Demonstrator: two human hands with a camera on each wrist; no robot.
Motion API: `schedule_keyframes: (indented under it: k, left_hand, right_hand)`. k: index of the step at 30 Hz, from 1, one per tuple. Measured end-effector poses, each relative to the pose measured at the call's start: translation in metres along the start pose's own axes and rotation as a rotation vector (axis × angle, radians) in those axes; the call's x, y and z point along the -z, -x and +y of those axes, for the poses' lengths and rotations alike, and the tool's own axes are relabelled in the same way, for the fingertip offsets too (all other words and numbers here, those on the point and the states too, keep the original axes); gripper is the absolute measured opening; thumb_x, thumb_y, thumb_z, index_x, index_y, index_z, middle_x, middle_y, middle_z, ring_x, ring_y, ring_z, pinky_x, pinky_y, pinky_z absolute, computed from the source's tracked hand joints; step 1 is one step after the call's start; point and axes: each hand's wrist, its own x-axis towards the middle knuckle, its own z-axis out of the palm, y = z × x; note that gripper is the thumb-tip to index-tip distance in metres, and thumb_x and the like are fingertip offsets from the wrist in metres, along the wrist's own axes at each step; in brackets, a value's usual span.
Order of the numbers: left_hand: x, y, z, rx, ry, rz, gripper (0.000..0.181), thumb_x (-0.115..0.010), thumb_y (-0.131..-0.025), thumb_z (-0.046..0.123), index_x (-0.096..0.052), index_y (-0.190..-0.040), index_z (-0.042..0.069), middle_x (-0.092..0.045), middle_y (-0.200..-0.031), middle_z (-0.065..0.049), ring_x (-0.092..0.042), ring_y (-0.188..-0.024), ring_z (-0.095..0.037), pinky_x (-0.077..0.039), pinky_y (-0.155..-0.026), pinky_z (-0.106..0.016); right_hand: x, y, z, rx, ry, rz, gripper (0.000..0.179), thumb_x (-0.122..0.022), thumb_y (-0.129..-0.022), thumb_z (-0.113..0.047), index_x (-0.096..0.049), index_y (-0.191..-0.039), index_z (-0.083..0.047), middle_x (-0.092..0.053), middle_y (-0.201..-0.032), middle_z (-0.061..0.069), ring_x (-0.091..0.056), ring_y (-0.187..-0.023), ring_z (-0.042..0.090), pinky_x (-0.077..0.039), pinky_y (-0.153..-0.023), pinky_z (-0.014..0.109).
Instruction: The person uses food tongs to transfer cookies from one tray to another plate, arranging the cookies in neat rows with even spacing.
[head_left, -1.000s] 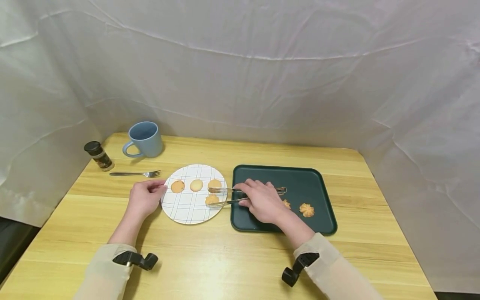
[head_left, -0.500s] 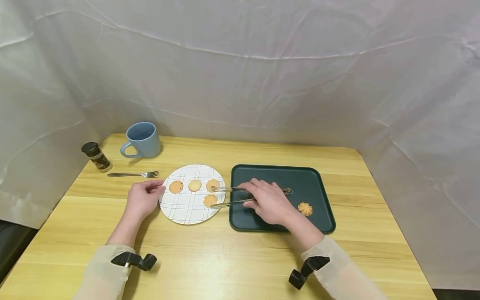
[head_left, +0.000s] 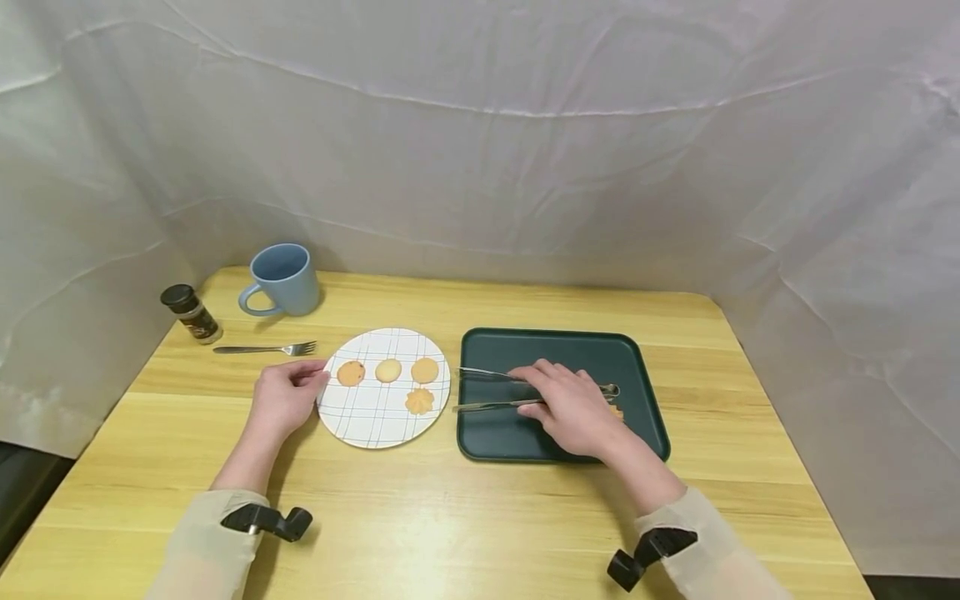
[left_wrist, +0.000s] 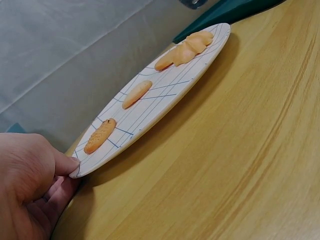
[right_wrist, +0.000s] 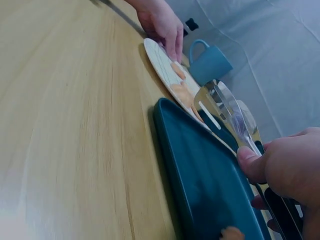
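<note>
A white plate [head_left: 367, 417] with blue lines bears a row of three round cookies [head_left: 387, 371] and one flower-shaped cookie [head_left: 420, 401]. At its left edge my left hand [head_left: 285, 397] pinches the rim, the thumb on top in the left wrist view. My right hand [head_left: 572, 408] holds metal tongs [head_left: 487, 406] over the dark green tray [head_left: 495, 442]. The tongs' arms stand apart, their tips pointing left near the plate's right side with nothing between them. One more cookie [head_left: 617, 412] lies on the tray, mostly hidden behind the right hand; part shows in the right wrist view.
A blue mug [head_left: 288, 283] stands at the back left, with a pepper shaker [head_left: 192, 315] to its left. A fork [head_left: 266, 348] lies in front of the mug. Pale cloth [head_left: 480, 167] hangs around the back and sides of the wooden table [head_left: 405, 517].
The right hand and tongs have moved right, off the plate and over the tray, away from the flower-shaped cookie, which stays on the plate. The left hand keeps its place at the rim.
</note>
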Motion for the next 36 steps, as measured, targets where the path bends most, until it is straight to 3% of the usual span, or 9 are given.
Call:
schedule_keyframes:
  k: [8,15,26,31,36]
  left_hand:
    - [-0.001,0.0,0.0,0.001,0.005,0.008,0.032,-0.067,-0.103,0.015,-0.072,-0.128,-0.005,-0.075,-0.113,-0.022,-0.069,-0.102,-0.03,-0.05,-0.073,-0.017]
    - [-0.001,0.001,-0.001,0.001,0.003,0.01,0.032,-0.067,-0.103,0.015,-0.072,-0.128,-0.005,-0.075,-0.113,-0.022,-0.069,-0.103,-0.03,-0.05,-0.074,-0.017]
    - [-0.001,-0.002,-0.002,0.009,0.003,0.011,0.033,-0.068,-0.103,0.016,-0.073,-0.129,-0.004,-0.075,-0.113,-0.02,-0.069,-0.103,-0.029,-0.051,-0.074,-0.017]
    - [0.0,-0.002,-0.002,0.006,0.002,0.012,0.032,-0.067,-0.104,0.015,-0.073,-0.129,-0.004,-0.075,-0.113,-0.021,-0.069,-0.102,-0.029,-0.05,-0.073,-0.017]
    - [-0.001,-0.001,-0.001,0.012,0.008,0.005,0.032,-0.068,-0.103,0.015,-0.073,-0.128,-0.004,-0.074,-0.112,-0.021,-0.068,-0.102,-0.029,-0.051,-0.072,-0.017]
  right_hand:
    - [0.001,0.017,0.017,-0.017,-0.008,0.032,0.05,-0.074,-0.101,-0.029,-0.06,-0.148,-0.02,-0.066,-0.127,0.003,-0.063,-0.1,0.02,-0.048,-0.092,0.059]
    - [0.003,0.029,0.028,-0.046,-0.015,0.036,0.051,-0.075,-0.101,-0.03,-0.06,-0.148,-0.019,-0.066,-0.127,0.003,-0.064,-0.111,0.025,-0.046,-0.095,0.064]
    - [0.007,0.051,0.049,-0.106,-0.015,0.06,0.051,-0.076,-0.101,-0.03,-0.06,-0.148,-0.019,-0.067,-0.128,0.003,-0.065,-0.111,0.027,-0.046,-0.094,0.064]
    - [0.009,0.057,0.056,-0.126,-0.03,0.058,0.052,-0.076,-0.1,-0.027,-0.059,-0.149,-0.019,-0.066,-0.122,0.002,-0.063,-0.096,0.019,-0.046,-0.093,0.066]
    - [0.01,0.068,0.064,-0.138,-0.042,0.056,0.051,-0.077,-0.1,-0.025,-0.06,-0.148,-0.019,-0.061,-0.104,-0.006,-0.054,-0.082,0.011,-0.047,-0.081,0.053]
